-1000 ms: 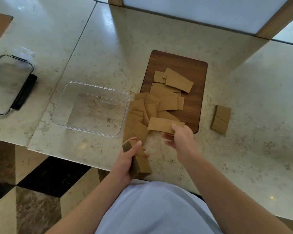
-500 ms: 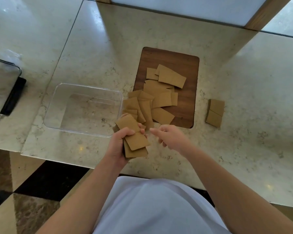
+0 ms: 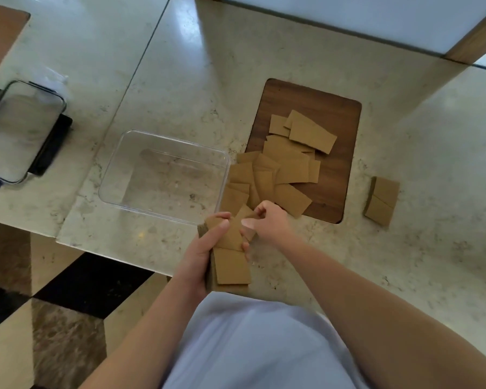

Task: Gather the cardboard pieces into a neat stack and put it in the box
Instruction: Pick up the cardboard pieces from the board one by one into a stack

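My left hand [image 3: 205, 254] grips a thick stack of brown cardboard pieces [image 3: 232, 269] near the counter's front edge. My right hand [image 3: 267, 221] pinches a single cardboard piece [image 3: 243, 213] at the top of that stack. Several loose cardboard pieces [image 3: 286, 169] lie scattered over a dark wooden board [image 3: 334, 122] and onto the counter beside it. A clear plastic box [image 3: 163, 175] stands empty just left of the pile. Two more cardboard pieces [image 3: 382, 200] lie apart on the right.
A clear lid with dark clips [image 3: 20, 133] rests on the marble counter at the far left. The counter's front edge [image 3: 110, 255] runs just below the box, with checkered floor beyond. A wall with wooden trim [image 3: 474, 37] bounds the back.
My right hand picked a piece off the pile and brought it onto the stack in my left hand. The left hand turned the stack flat and raised it toward the pile.
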The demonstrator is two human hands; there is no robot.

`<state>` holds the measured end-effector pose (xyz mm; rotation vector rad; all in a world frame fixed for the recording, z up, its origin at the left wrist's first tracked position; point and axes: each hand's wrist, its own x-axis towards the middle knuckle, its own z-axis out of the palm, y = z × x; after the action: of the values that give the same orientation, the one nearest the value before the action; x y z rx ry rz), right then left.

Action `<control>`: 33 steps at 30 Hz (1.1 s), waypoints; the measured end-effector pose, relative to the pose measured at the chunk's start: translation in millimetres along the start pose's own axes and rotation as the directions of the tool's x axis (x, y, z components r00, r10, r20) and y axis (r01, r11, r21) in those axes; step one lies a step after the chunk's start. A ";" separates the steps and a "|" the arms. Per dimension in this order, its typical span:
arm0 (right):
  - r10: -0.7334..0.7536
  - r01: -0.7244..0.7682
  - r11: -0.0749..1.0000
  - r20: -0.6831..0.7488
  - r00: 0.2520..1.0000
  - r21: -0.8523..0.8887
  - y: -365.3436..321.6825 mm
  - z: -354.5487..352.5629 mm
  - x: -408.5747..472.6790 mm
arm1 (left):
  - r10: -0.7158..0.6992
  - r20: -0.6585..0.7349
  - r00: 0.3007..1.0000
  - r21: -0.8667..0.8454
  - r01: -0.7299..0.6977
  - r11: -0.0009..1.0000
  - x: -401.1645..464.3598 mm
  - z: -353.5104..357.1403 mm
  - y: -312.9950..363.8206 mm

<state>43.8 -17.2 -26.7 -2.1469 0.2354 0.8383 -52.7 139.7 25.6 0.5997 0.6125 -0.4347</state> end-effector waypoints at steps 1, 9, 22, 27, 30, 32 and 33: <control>0.006 -0.007 0.999 0.014 1.000 0.038 3.5 -10.4 0.0 | -0.030 0.020 0.999 0.027 0.030 0.999 -0.3 -0.4 -1.4; 0.212 -0.078 0.796 -0.157 0.964 0.600 18.8 -112.1 -38.0 | -0.120 0.017 0.993 0.194 0.114 0.974 25.7 24.0 -13.6; 0.260 -0.369 0.926 0.572 0.778 0.081 -9.0 -93.5 -94.7 | 0.017 -0.145 0.989 0.292 0.026 0.956 45.9 62.2 -28.5; 0.243 -0.215 0.963 0.185 0.952 -0.161 -2.3 -110.9 -39.6 | -0.043 -0.126 0.991 0.234 0.072 0.970 44.6 49.3 -23.0; 0.066 -0.121 0.950 -0.191 0.979 -0.289 6.2 -108.4 4.2 | -0.050 -0.199 0.979 0.180 0.086 0.980 46.9 43.5 -21.4; 0.023 -0.102 0.920 -0.208 0.978 -0.379 8.6 -94.4 21.3 | -0.048 -0.239 0.970 0.150 0.085 0.985 48.2 40.7 -21.7; 0.008 -0.097 0.901 -0.207 0.978 -0.424 8.7 -84.8 27.6 | -0.049 -0.255 0.966 0.134 0.086 0.987 48.7 39.5 -20.9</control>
<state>102.6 -83.0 -10.7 -2.6603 0.2260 0.7555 -12.2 89.2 12.2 0.7808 0.8501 -0.4738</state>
